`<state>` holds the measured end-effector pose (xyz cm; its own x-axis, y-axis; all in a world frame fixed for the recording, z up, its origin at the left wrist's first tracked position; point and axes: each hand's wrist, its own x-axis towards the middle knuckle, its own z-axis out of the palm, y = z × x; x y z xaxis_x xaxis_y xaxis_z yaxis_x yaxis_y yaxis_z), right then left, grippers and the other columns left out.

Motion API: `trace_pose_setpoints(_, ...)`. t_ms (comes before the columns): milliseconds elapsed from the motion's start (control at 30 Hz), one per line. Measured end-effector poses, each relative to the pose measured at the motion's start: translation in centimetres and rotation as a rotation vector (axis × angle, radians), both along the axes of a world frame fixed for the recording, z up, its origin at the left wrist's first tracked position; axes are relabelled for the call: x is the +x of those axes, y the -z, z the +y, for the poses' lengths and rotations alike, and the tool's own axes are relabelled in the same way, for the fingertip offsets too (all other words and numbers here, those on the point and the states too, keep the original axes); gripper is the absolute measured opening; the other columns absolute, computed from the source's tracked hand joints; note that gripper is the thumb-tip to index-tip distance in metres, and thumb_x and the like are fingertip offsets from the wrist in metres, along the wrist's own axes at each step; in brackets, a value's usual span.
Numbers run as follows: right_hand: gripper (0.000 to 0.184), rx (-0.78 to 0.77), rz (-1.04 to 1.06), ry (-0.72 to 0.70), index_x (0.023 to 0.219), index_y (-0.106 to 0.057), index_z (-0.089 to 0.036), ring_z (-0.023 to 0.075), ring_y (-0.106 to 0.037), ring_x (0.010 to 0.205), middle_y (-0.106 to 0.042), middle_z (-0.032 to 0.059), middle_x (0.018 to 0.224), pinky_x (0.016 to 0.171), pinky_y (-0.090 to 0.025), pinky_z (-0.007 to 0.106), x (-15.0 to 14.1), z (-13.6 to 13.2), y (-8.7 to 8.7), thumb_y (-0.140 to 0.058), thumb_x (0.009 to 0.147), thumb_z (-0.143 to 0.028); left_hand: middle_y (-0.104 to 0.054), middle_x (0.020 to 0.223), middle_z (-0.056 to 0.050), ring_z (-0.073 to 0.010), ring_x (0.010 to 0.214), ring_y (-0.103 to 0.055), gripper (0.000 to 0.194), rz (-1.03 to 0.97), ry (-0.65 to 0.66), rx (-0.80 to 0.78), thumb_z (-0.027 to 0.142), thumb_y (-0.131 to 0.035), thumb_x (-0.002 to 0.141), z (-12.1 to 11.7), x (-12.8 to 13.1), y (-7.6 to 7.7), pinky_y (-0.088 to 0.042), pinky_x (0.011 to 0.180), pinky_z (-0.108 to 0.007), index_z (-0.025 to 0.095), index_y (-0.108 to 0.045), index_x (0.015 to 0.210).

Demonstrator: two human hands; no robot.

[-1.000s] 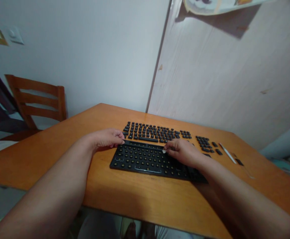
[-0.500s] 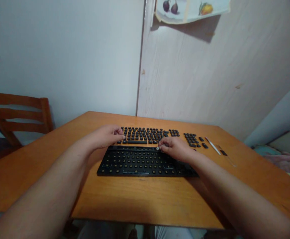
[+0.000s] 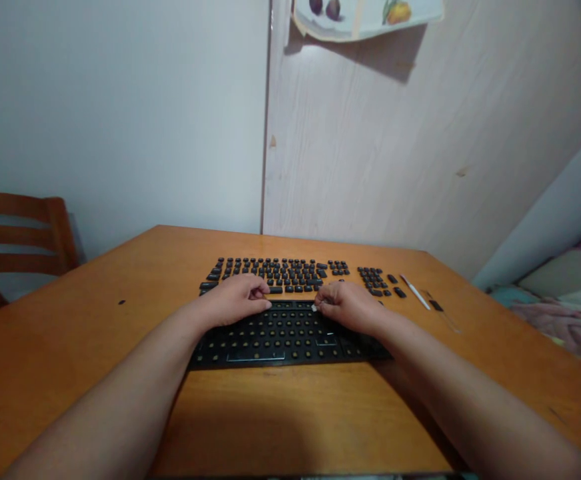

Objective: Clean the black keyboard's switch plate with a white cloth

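A black keyboard (image 3: 270,341) without its caps lies across the table, its bare key stems showing in rows. My right hand (image 3: 348,305) is over its top edge, fingertips pinched on a small white wad (image 3: 314,308) that touches or nearly touches the top strip. Whether the wad is tissue or cotton I cannot tell. My left hand (image 3: 238,300) lies over the upper left part of the keyboard, fingers curled, thumb a little apart from them, nothing visible between. It hides that corner of the keyboard.
Behind the keyboard, loose black keycaps (image 3: 280,270) stand in rows on the wooden table (image 3: 250,420). Number-pad caps (image 3: 370,277), a white pen-like stick (image 3: 415,292) and a thin wire tool with a dark grip (image 3: 435,305) lie right. A wooden chair (image 3: 15,233) stands left.
My left hand has come off the keyboard's upper left corner and moved right, over the keyboard. My right hand still pinches the white wad near the top strip. The view has turned right.
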<state>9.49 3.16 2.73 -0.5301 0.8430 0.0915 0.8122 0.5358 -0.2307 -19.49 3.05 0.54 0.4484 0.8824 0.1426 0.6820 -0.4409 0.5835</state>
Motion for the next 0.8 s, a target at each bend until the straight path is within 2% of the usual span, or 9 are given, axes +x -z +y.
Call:
trace_pose_setpoints(267, 0.013, -0.058, 0.103, 0.052, 0.085, -0.072, -0.024, 0.0170, -0.063, 0.075, -0.072, 0.0012, 0.083, 0.065, -0.040, 0.027, 3.0, 0.2, 0.4, -0.059, 0.081, -0.024, -0.067, 0.088, -0.004, -0.0185, 0.079, -0.062, 0.030, 0.002, -0.020, -0.012, 0.044, -0.060, 0.080, -0.3, 0.2, -0.2, -0.047, 0.074, -0.029, 0.018, -0.067, 0.093)
trace_pose_setpoints(467, 0.012, -0.058, 0.146, 0.182, 0.080, -0.070, -0.025, 0.0167, -0.061, 0.068, -0.070, -0.0011, 0.073, 0.062, -0.040, 0.026, 5.5, 0.8, 0.0, -0.058, 0.079, -0.025, -0.068, 0.089, -0.004, -0.0212, 0.083, -0.062, 0.030, 0.085, -0.032, -0.008, 0.048, -0.059, 0.081, -0.3, 0.2, 0.0, -0.044, 0.074, -0.030, 0.020, -0.069, 0.091)
trace_pose_setpoints(567, 0.014, -0.027, 0.211, 0.200, 0.084, -0.071, -0.024, 0.0175, -0.063, 0.074, -0.071, -0.0001, 0.079, 0.065, -0.041, 0.026, 5.2, 1.1, 0.2, -0.058, 0.082, -0.028, -0.068, 0.092, -0.005, -0.0217, 0.085, -0.062, 0.031, 0.088, -0.024, 0.000, 0.048, -0.060, 0.081, -0.2, 0.1, 0.2, -0.044, 0.076, -0.030, 0.021, -0.070, 0.092)
trace_pose_setpoints(800, 0.017, -0.007, 0.145, 0.090, 0.090, -0.073, -0.026, 0.0187, -0.065, 0.084, -0.074, 0.0015, 0.091, 0.073, -0.043, 0.028, 2.4, 0.8, 0.7, -0.058, 0.083, -0.025, -0.070, 0.093, -0.004, -0.0218, 0.087, -0.063, 0.032, 0.107, -0.019, 0.001, 0.050, -0.059, 0.082, 0.1, -0.1, 0.4, -0.044, 0.077, -0.030, 0.022, -0.070, 0.093)
